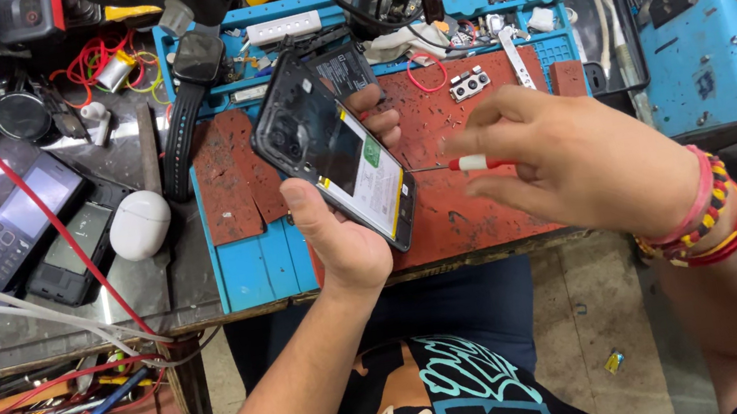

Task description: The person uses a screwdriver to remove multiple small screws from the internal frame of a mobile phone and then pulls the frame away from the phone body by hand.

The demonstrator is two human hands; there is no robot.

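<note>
Left hand (344,240) is clamped round an opened smartphone (337,158), back off, battery showing, held over the red repair mat (476,210). Right hand (566,158) pinches a small screwdriver (469,164), tip at the phone's 3 o'clock edge. Looks like screw removal; next move needs steady tip placement.

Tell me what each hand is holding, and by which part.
The left hand grips the opened smartphone by its long edges near the lower end. The right hand pinches a small screwdriver by its red-and-white handle.
</note>
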